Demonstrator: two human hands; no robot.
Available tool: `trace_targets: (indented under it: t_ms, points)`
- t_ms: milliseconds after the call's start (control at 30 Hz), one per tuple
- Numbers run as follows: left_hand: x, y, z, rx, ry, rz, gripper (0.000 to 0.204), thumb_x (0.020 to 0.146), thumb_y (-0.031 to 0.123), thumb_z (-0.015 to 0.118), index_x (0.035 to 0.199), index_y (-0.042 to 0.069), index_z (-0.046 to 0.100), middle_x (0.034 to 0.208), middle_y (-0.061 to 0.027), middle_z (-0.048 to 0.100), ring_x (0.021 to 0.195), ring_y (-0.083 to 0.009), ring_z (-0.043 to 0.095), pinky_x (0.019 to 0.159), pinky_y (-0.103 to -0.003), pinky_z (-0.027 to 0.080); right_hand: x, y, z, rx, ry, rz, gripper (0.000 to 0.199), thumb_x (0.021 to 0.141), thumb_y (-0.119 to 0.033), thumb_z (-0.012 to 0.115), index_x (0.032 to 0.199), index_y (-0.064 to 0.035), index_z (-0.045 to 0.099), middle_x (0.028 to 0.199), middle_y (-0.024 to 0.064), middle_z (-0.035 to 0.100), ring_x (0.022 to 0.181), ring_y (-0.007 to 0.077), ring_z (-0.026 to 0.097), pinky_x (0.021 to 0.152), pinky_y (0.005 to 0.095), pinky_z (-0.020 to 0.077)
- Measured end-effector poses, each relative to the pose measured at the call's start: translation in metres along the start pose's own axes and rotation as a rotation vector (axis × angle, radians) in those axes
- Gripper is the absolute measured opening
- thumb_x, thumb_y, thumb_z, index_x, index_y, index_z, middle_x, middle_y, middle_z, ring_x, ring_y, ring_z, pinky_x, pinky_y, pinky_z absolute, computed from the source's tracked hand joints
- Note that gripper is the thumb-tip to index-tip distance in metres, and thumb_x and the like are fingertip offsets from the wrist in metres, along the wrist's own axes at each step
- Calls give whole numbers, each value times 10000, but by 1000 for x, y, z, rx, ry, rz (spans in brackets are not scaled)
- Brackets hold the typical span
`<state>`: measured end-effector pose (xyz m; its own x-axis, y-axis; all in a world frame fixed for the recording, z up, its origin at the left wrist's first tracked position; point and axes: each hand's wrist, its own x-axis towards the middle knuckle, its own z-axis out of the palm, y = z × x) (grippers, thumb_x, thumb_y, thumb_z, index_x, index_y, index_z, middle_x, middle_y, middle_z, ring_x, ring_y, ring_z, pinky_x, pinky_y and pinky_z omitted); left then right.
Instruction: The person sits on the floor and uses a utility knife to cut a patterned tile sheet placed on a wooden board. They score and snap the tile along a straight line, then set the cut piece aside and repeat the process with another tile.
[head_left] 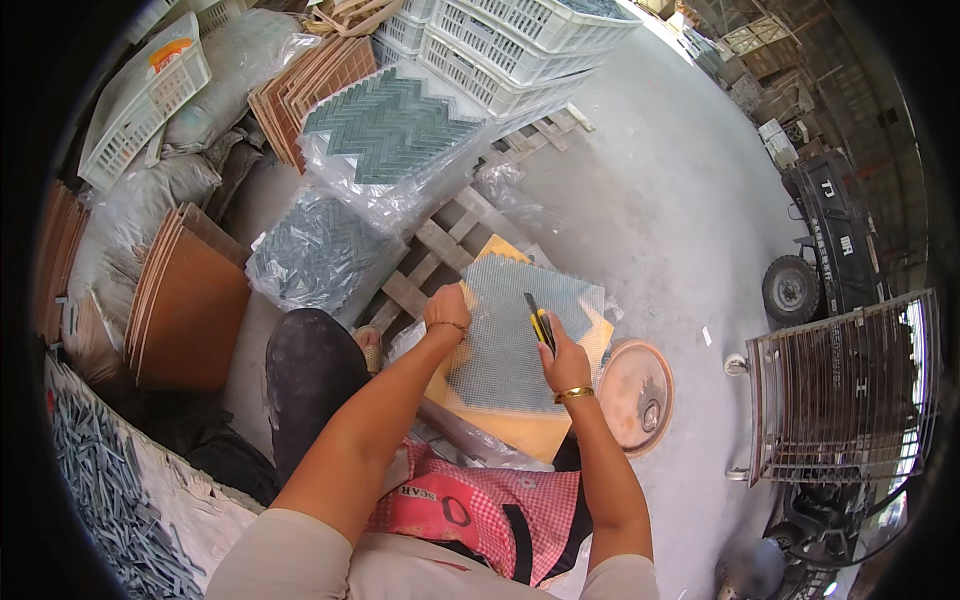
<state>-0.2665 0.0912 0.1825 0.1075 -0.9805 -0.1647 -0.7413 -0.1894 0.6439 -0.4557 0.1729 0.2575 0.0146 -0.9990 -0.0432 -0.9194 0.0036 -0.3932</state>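
Note:
A grey-green mesh-backed sheet (pixel 500 365), seemingly of tiles, lies on a yellow board (pixel 532 432) in front of me. My left hand (pixel 447 306) is closed at its upper left edge, fingers curled down onto the border. My right hand (pixel 566 363) grips a yellow and black utility knife (pixel 541 325). The knife's blade points up and away from me, over the right part of the mesh. Whether the blade touches the mesh, I cannot tell.
Beside the board is a round pinkish lid or basin (pixel 640 385). Plastic-wrapped herringbone tile sheets (pixel 395 125) are stacked beyond on wooden pallets (pixel 440 245). White crates (pixel 500 60) rise behind. Brown boards (pixel 190 300) lean at left, near loose tile strips (pixel 115 490). A cart (pixel 840 390) stands right.

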Motion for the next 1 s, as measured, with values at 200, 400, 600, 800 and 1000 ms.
trace_targets:
  t_ms: [200,400,600,800,1000]
  points:
    - [15,5,6,-192,42,-91,132,722,181,600,743,51,596,791,-147,618,761,-325,589,657,-401,457,31,-12,13,-56,-32,-169,576,810,-179,556,1334,-257,328,790,151,604,680,335,589,579,431,469]
    - [15,11,2,-229,149,-161,123,698,183,606,727,64,610,768,-128,624,745,-316,597,651,-384,462,87,-44,29,-322,-153,-255,496,833,-190,507,1299,-291,372,756,136,587,622,312,592,539,412,478]
    - [27,0,17,-275,110,-199,95,687,160,592,720,73,611,743,-136,620,729,-323,594,633,-390,459,105,-37,39,-388,-134,-355,479,826,-169,488,1275,-312,404,670,121,567,556,303,578,492,413,468]
    - [26,0,16,-306,108,-213,98,694,153,579,701,59,606,738,-140,613,726,-324,591,630,-398,458,100,-32,40,-428,-148,-375,511,806,-120,482,1281,-292,408,666,122,576,546,286,585,472,387,468]
    - [28,0,12,-333,48,-235,116,707,168,568,711,60,608,749,-142,610,736,-330,587,632,-404,457,91,-33,36,-464,-211,-340,518,816,-94,462,1299,-261,380,665,127,581,533,295,582,470,388,468]
